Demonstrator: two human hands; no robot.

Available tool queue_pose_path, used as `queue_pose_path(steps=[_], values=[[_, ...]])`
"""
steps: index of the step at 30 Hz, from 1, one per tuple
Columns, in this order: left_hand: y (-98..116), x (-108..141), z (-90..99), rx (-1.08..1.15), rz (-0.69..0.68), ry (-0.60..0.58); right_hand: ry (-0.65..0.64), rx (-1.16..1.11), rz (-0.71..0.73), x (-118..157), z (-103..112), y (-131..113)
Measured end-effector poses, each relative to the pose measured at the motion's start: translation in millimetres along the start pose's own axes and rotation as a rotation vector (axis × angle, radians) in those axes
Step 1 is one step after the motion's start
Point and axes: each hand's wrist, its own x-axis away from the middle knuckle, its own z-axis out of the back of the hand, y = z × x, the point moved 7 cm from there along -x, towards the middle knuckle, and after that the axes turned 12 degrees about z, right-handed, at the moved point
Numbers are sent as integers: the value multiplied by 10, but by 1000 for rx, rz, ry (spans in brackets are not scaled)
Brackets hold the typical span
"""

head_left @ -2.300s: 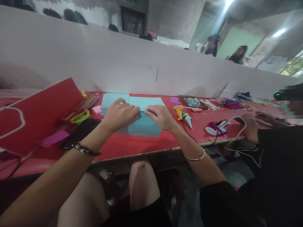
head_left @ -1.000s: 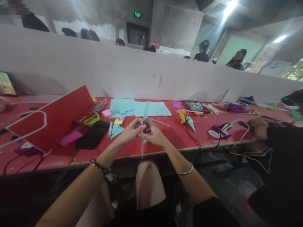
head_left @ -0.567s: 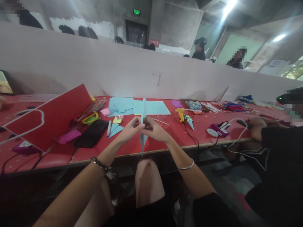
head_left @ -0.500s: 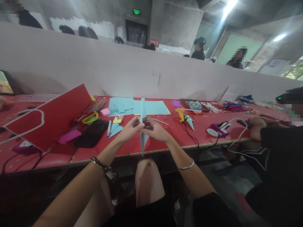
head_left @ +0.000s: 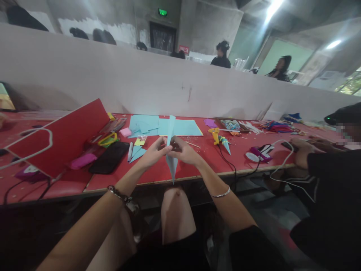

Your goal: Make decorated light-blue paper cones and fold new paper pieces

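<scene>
A folded piece of light blue paper (head_left: 171, 165) stands nearly upright between my hands, above the table's front edge, its lower end narrowing to a point. My left hand (head_left: 158, 151) pinches it from the left near its middle. From the right, my right hand (head_left: 184, 151) grips the same paper, with its fingers partly hidden behind the sheet. Behind it on the table lie flat light blue sheets (head_left: 186, 128), one with a yellow edge. Blue paper triangles (head_left: 138, 153) rest left of my left hand, beside a silver marker-like tube (head_left: 130, 152).
A yellow glue gun (head_left: 214, 136) and a blue paper cone (head_left: 225, 146) lie to the right. A black phone (head_left: 109, 159), a pink case (head_left: 83, 161) and a leaning red board (head_left: 60, 139) occupy the left. A co-worker's arm (head_left: 300, 150) rests at far right.
The blue paper has turned slightly between my fingers, its lower tip shifting a little to the right. Both hands keep hold of it. Beyond the partition, a person has moved left.
</scene>
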Motion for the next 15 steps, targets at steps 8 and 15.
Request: queue_pose_path(steps=[8, 15], values=[[-129, -5, 32, 40, 122, 53, -52, 108, 3, 19, -11, -17], [-298, 14, 73, -54, 238, 201, 23, 326, 23, -9, -70, 39]])
